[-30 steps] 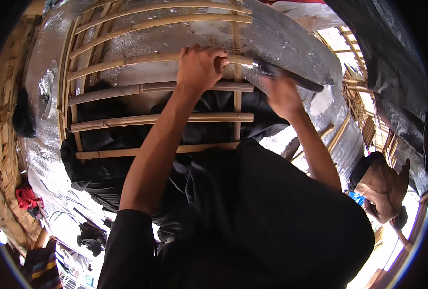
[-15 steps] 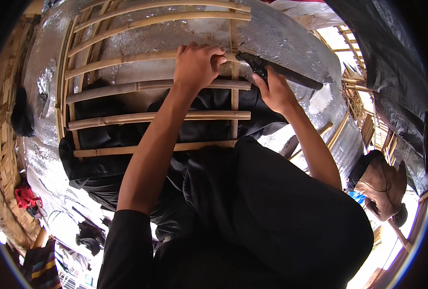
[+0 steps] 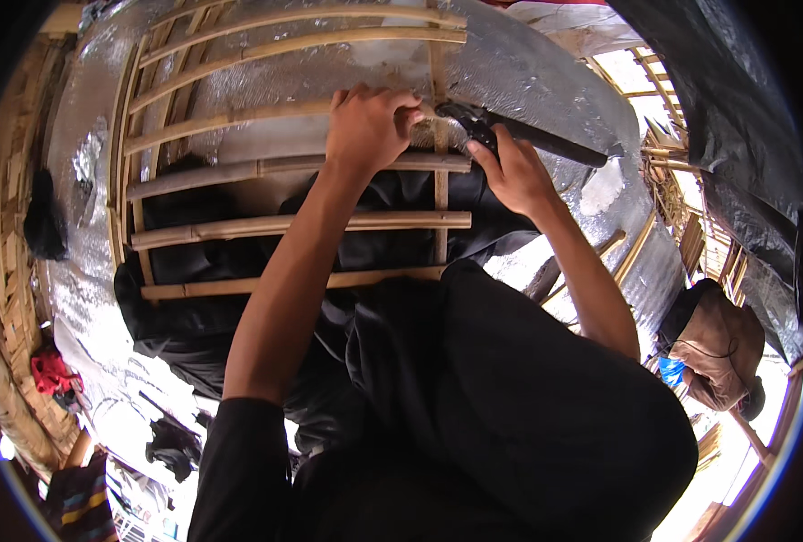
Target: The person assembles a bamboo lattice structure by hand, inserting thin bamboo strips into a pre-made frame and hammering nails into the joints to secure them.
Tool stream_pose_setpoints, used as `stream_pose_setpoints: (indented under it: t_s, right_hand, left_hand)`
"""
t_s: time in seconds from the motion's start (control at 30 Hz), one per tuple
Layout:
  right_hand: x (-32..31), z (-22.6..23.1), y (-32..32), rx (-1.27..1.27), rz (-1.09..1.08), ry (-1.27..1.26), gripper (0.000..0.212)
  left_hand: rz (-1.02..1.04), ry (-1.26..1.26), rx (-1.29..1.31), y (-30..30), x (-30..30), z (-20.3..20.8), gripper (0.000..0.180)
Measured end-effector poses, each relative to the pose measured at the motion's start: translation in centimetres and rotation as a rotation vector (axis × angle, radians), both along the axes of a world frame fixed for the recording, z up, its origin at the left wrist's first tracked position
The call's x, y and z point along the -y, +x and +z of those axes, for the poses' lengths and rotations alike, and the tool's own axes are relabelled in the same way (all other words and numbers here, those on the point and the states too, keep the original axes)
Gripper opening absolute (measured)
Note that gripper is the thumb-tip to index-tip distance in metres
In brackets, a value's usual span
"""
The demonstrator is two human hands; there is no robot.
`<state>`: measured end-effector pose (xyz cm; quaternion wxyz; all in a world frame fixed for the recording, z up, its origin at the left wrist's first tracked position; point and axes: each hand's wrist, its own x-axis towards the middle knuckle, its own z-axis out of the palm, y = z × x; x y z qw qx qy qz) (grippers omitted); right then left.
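A frame of bamboo slats (image 3: 311,222) lies across black cloth over my legs, with several crosswise slats joined to an upright strip (image 3: 441,190) near their right ends. My left hand (image 3: 370,125) is closed over the third slat from the top, its fingertips pinched together by the upright strip; what they pinch is too small to make out. In my right hand (image 3: 513,172) is a black hand tool (image 3: 546,140) with a long straight bar pointing right. The tool's short front end is just right of my left fingertips. Its exact kind is unclear.
Shiny silvery sheeting (image 3: 284,81) lies under and beyond the frame. Woven bamboo wall (image 3: 13,271) runs along the left. Dark plastic sheeting (image 3: 736,135) hangs at the right, above a brown bag-like item (image 3: 718,352). A red cloth (image 3: 54,372) is at lower left.
The black tool's front end has shifted slightly left and down, closer to my left fingertips. My left hand has stayed nearly in place at the slat.
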<state>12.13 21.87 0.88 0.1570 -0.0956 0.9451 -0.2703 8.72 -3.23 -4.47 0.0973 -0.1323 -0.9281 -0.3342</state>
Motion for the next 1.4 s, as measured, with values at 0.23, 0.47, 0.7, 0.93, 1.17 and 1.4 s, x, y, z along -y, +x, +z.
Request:
stream_pose_setpoints:
  t_s: [0.23,0.47,0.7,0.93,1.17,1.4]
  right_hand:
    - [0.1,1.7,0.0,0.006,-0.116,-0.046,0.037]
    - [-10.7,-5.6,8.3,-0.21,-0.25,0.113,0.042]
    - [-8.4,0.4,5.6,-0.265,-0.211,0.273,0.045]
    - [0.4,0.2,2.5,0.174,-0.365,-0.423,0.042]
    - [3.7,-3.6,2.3,0.498,-0.392,-0.655,0.043]
    - [3.9,-1.4,3.2,0.385,-0.426,-0.74,0.036]
  left_hand:
    - [-0.011,-0.034,0.063,0.2,0.6,0.1,0.013]
    - [-0.054,-0.025,0.117,0.0,0.2,2.2,0.017]
    - [0.031,0.006,-0.13,1.6,1.8,4.2,0.032]
    - [0.583,-0.205,-0.136,5.5,23.5,5.2,0.03]
    - [0.865,-0.314,0.516,7.3,38.6,3.1,0.071]
    - [0.943,-0.171,0.52,5.9,35.2,4.7,0.069]
